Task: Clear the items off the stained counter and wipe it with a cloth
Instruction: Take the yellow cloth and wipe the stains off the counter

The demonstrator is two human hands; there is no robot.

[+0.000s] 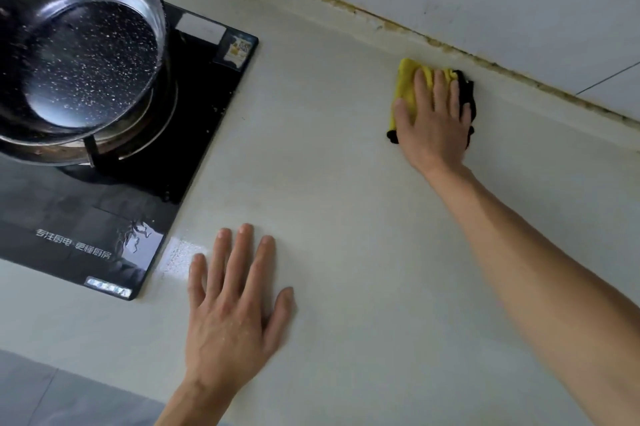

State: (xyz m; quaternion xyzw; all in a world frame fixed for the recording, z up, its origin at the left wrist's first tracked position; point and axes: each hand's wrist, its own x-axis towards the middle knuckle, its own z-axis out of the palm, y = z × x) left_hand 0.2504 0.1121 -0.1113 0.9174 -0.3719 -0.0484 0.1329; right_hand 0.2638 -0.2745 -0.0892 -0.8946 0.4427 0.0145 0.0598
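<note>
The right hand (434,121) lies flat, fingers spread, pressing a yellow cloth with black edging (410,86) onto the pale worktop (329,148) close to its back edge, where a brown-stained seam (450,45) runs along the wall. It presses the cloth down rather than gripping it. The left hand (232,304) rests open and palm down on the worktop near its front edge, holding nothing, just beside the corner of a black glass gas hob (104,245). A dark speckled pan (79,58) sits on the hob's burner at the left. A wet patch (180,256) glistens between hob and left hand.
</note>
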